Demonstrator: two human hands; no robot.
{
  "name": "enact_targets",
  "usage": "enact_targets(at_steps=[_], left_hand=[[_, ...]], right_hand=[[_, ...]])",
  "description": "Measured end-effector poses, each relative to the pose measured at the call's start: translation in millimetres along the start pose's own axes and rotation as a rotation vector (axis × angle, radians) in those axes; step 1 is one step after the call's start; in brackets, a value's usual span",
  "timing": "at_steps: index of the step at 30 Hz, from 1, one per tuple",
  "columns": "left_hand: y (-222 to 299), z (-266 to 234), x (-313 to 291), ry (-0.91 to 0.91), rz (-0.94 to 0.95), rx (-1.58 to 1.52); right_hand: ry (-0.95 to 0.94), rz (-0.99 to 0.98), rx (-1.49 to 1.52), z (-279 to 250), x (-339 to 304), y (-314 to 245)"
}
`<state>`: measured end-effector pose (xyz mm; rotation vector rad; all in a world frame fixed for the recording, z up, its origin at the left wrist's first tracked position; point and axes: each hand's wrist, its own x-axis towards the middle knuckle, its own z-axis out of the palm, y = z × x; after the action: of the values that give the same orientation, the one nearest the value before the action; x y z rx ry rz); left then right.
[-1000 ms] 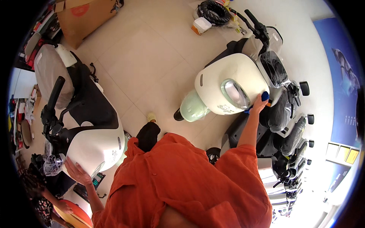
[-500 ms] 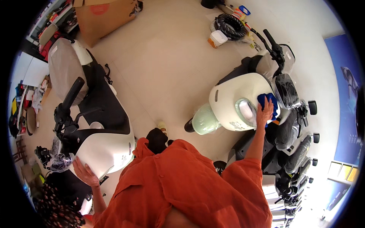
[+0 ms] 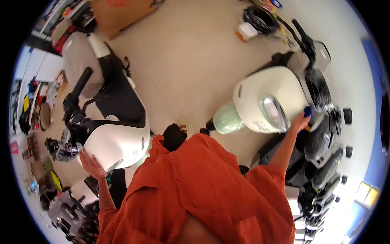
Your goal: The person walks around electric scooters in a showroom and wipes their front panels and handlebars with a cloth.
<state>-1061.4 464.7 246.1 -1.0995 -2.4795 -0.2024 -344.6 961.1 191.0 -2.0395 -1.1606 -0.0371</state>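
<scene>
I stand between two cream-white scooters. My left hand [image 3: 92, 164] lies flat with fingers stretched on the front panel of the left scooter [image 3: 118, 140], close to its wrapped headlamp. On the other side, my right hand [image 3: 300, 121] grips a dark blue cloth [image 3: 307, 111] at the outer edge of the right scooter's front panel [image 3: 260, 95]. Most of the cloth is hidden behind the hand. The right scooter's oval headlamp [image 3: 273, 112] sits just left of that hand, and its front fender [image 3: 227, 118] is covered in clear plastic.
A row of scooters with plastic-wrapped mirrors [image 3: 319, 142] runs along the right wall. A cardboard box [image 3: 122, 16] stands at the far left. Tyres [image 3: 260, 19] and a white-orange tub [image 3: 246, 31] lie on the floor at the far right. Shelves and goods line the left.
My right hand has slid the blue cloth from the panel's upper face to its outer edge. My left hand stays on the left scooter. The whole view has shifted somewhat.
</scene>
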Motion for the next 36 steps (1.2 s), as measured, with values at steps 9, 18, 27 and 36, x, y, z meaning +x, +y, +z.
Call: enact_targets(at_steps=[9, 18, 27, 36], left_hand=[[-28.6, 17.0, -13.3, -0.064, -0.047, 0.111], [-33.2, 30.9, -23.2, 0.026, -0.047, 0.146], [-37.3, 45.4, -26.2, 0.006, -0.221, 0.322], [-26.1, 37.6, -21.3, -0.113, -0.373, 0.287]], right_hand=[[0.009, 0.723, 0.751, -11.4, 5.0, 19.3], [0.155, 1.134, 0.851, 58.0, -102.2, 88.9], [0.014, 0.565, 0.966, -5.9, -10.2, 60.2], [0.077, 0.284, 0.861, 2.3, -16.4, 51.6]])
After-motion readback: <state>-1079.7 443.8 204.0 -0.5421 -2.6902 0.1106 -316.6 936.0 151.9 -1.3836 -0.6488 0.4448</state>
